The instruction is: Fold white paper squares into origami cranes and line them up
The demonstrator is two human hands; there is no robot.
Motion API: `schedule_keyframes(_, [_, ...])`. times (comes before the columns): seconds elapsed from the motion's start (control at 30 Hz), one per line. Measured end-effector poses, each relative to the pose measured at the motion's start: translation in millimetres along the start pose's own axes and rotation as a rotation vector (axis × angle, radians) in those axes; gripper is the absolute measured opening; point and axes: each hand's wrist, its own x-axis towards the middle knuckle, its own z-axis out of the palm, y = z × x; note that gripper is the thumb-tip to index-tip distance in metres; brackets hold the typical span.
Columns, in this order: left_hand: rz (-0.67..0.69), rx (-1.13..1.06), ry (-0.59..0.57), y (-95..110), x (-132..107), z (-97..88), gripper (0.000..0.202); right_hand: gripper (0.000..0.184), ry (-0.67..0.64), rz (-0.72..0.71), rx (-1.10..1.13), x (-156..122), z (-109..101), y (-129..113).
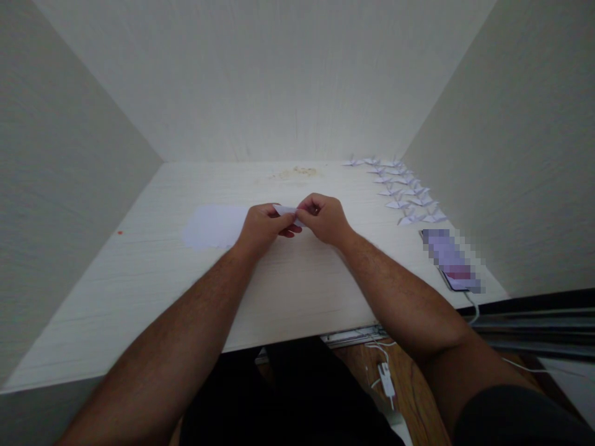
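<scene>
Over the middle of the white table, my left hand (264, 224) and my right hand (324, 218) meet at a small folded piece of white paper (285, 210). The left thumb presses on its near side, with the fingers curled underneath. My right thumb and forefinger pinch its right end. Parts of the folded paper are hidden by the fingers. Partly behind my left wrist lie white paper sheets (211, 226), flat on the table.
Several folded paper cranes (395, 192) stand in rows at the back right of the table (297, 291). A phone (449, 260) with a white cable (473, 306) lies near the right wall. A white power strip (386, 379) is on the floor below. Walls enclose the table's back and sides.
</scene>
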Motion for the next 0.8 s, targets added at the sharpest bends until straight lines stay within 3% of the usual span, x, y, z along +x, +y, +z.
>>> schedule_keyframes(0.17, [-0.020, 0.001, 0.018, 2.0, -0.4, 2.4, 0.013, 0.010, 0.050, -0.222, -0.221, -2.2, -0.1, 1.1])
schedule_keyframes(0.33, [-0.060, -0.039, 0.059, 1.1, 1.5, 3.9, 0.011, 0.016, -0.013, -0.401, -0.247, -2.4, -3.9, 1.5])
schedule_keyframes(0.8, [-0.088, -0.102, 0.087, 1.8, 1.9, 4.4, 0.012, 0.024, -0.136, -0.435, -0.299, 0.1, -7.6, 3.8])
